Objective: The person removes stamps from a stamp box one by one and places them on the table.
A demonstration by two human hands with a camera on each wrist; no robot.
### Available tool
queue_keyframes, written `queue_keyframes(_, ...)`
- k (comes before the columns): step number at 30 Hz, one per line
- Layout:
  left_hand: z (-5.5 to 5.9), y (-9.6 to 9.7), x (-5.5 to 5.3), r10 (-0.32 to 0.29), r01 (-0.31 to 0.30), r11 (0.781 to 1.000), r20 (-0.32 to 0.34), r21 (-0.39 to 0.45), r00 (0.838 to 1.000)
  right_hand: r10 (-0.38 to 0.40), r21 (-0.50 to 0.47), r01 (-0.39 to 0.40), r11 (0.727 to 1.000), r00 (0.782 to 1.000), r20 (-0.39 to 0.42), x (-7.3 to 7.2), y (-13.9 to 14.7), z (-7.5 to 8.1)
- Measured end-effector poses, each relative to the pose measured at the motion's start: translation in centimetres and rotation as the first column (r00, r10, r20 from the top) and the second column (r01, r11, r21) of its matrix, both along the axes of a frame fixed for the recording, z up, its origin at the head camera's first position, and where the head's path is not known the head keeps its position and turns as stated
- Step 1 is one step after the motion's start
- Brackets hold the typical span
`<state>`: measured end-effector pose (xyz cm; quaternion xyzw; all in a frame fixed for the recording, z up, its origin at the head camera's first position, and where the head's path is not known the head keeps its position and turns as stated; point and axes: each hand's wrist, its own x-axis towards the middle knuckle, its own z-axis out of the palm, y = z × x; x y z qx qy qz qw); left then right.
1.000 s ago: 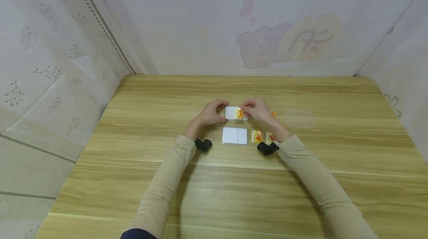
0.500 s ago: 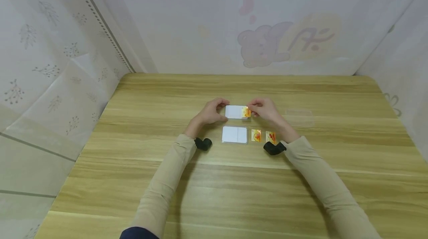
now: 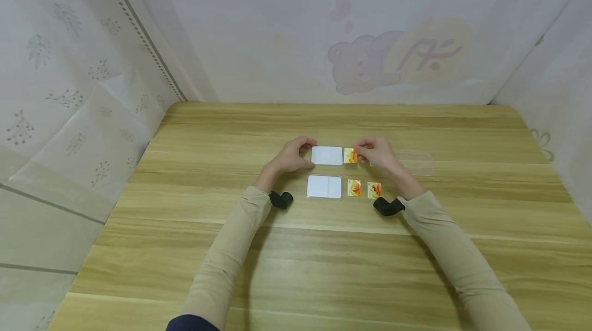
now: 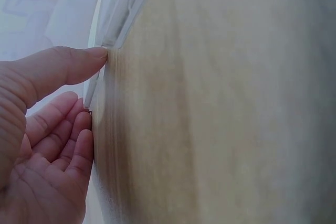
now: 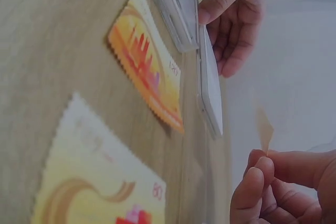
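Note:
My right hand (image 3: pixel 379 153) pinches a yellow-orange stamp (image 3: pixel 350 155) between thumb and fingertips, just right of the far case (image 3: pixel 327 155). In the right wrist view this stamp (image 5: pixel 264 128) appears nearly edge-on, raised from the table. The far case is flat, clear plastic with a white insert. My left hand (image 3: pixel 292 155) holds its left end, thumb at the near corner and fingers at the far one. A similar near case (image 3: pixel 324 187) lies in front. Right of it lie two stamps, one with red-orange towers (image 5: pixel 144 59), the other with a tan ribbon (image 5: pixel 105 171).
A clear plastic lid (image 3: pixel 423 164) lies to the right, partly hidden behind the right hand. Black wrist mounts (image 3: pixel 388 206) stick out below both wrists. Bare wood table (image 3: pixel 296 269) spreads toward the front, and a printed curtain (image 3: pixel 259 38) hangs along the back edge.
My right hand has moved right with the stamp, from over the far case's white insert to just past its right edge. The left hand keeps its hold on the case.

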<state>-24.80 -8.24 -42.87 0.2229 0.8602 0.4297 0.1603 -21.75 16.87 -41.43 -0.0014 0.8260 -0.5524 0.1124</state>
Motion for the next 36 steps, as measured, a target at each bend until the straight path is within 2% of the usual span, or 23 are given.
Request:
queue_keyframes(9,-0.1,-0.1,-0.1,-0.006,0.006,1.000,-0.008,0.005,1.000,-0.008,0.128,0.010,0.992,1.000,-0.020,0.0,0.5,-0.1)
queue_keyframes(21,-0.2,0.0,-0.1,-0.011,0.012,1.000,-0.017,0.013,1.000,0.021,0.222,-0.003,0.975,0.997,-0.080,-0.4,0.6,-0.1)
queue_keyframes(26,-0.1,0.0,0.0,-0.011,0.011,1.000,-0.013,0.017,1.000,0.066,0.314,-0.015,0.949,0.986,-0.153,-0.6,0.4,-0.1)
queue_keyframes(30,-0.1,-0.1,-0.1,-0.012,0.013,1.000,-0.014,0.015,1.000,0.085,0.383,0.006,0.924,0.972,-0.219,-0.8,0.0,-0.1)
queue_keyframes(36,-0.1,0.0,-0.1,-0.013,0.013,1.000,-0.016,0.011,1.000,0.097,0.443,0.008,0.896,0.972,-0.214,-0.9,-0.4,-0.1)
